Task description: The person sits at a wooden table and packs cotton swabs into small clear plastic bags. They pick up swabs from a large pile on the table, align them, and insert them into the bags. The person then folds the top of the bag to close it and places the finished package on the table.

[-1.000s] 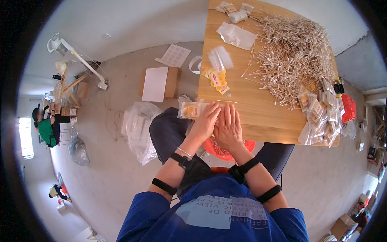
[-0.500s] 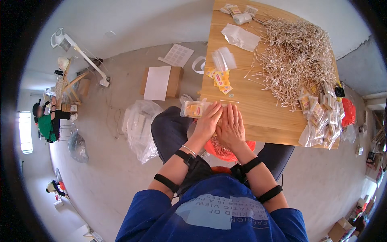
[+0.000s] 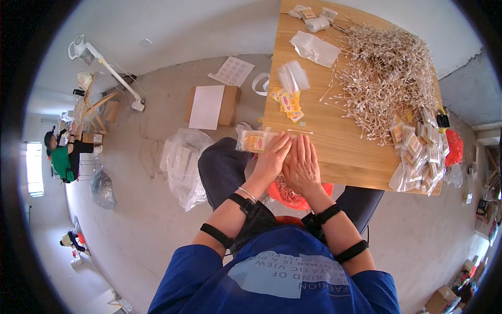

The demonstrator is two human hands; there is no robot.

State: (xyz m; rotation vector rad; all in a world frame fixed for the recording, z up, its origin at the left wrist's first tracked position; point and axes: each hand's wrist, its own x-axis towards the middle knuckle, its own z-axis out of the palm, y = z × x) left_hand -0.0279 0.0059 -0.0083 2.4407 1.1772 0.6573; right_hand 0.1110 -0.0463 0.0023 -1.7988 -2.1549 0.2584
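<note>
At the table's near left corner, a clear bag of cotton swabs with a yellow card (image 3: 253, 141) sticks out to the left of my left hand (image 3: 273, 157). That hand lies over the bag's right end with fingers stretched out. My right hand (image 3: 303, 166) rests flat beside it, fingers straight and close together, thumb side near the left hand. What lies under both palms is hidden. A single cotton swab (image 3: 300, 131) is just beyond my fingertips. Farther up are several yellow cards (image 3: 287, 103) and a stack of clear empty bags (image 3: 293, 77).
A big heap of loose cotton swabs (image 3: 387, 78) covers the right of the wooden table (image 3: 334, 157). Filled packs (image 3: 421, 146) are piled at its right edge. A red bag of swabs (image 3: 293, 198) sits below my hands. On the floor are a carton (image 3: 228, 107) and a plastic bag (image 3: 185, 167).
The whole view has shifted slightly to the right. Both hands keep almost the same place and pose over the bag.
</note>
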